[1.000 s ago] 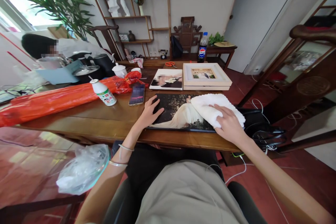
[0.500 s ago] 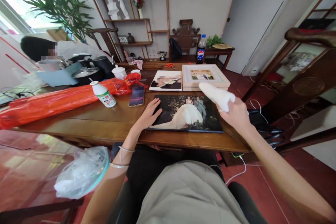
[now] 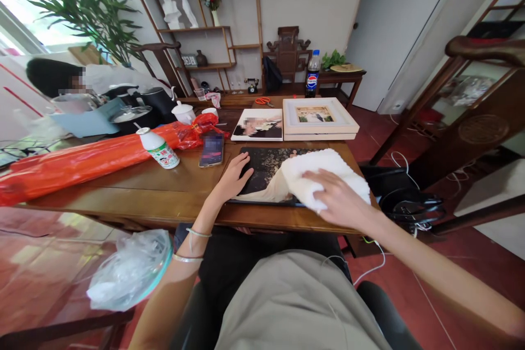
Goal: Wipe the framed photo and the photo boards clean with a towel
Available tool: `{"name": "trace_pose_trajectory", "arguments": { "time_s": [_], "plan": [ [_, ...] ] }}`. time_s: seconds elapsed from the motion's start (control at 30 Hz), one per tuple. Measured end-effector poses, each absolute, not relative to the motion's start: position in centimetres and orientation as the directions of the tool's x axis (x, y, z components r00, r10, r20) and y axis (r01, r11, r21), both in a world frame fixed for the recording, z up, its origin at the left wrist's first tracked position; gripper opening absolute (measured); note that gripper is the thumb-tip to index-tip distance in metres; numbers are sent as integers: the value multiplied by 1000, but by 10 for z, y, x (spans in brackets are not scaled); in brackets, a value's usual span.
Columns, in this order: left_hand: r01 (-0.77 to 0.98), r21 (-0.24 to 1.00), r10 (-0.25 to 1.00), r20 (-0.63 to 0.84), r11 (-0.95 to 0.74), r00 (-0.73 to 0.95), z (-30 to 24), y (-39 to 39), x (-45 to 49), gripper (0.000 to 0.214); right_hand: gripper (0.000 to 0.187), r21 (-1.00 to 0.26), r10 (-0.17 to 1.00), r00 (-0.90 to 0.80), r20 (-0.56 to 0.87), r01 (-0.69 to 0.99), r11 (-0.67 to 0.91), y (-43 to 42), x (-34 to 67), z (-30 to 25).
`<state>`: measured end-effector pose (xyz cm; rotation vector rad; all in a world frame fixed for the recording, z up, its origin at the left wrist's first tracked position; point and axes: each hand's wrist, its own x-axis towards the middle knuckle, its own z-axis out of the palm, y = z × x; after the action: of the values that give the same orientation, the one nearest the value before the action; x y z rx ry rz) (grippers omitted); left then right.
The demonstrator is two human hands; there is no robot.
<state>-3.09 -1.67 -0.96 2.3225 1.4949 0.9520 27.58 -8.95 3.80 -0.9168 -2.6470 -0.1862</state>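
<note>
A dark wedding photo panel point(image 3: 262, 167) lies flat on the wooden table in front of me. My left hand point(image 3: 237, 178) rests on its left edge, fingers stretched out. Over the panel's right half spreads a fluffy white towel point(image 3: 328, 167), which covers most of the pictured couple. My right hand point(image 3: 338, 197) is on the towel, gripping its near side with bent fingers. Beyond the panel lie a smaller white-edged photo point(image 3: 262, 127) and a white picture frame point(image 3: 346, 115).
To the left are a phone point(image 3: 212, 150), a white bottle point(image 3: 158, 147) and a long red plastic-wrapped bundle point(image 3: 90, 158). Farther back stand a cola bottle point(image 3: 312, 76) and orange-handled scissors point(image 3: 263, 101). A person leans over the table's far left.
My right hand has brought the towel down from above the panel's right side and it now lies spread on the photo. My left hand has stayed in place.
</note>
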Motion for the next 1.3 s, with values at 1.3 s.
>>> {"name": "trace_pose_trajectory", "arguments": {
  "time_s": [1.3],
  "plan": [
    [747, 460, 847, 465, -479, 257, -11, -8, -33, 39, 19, 49, 568, -750, 340, 617, 785, -85, 255, 35]
  ]
}}
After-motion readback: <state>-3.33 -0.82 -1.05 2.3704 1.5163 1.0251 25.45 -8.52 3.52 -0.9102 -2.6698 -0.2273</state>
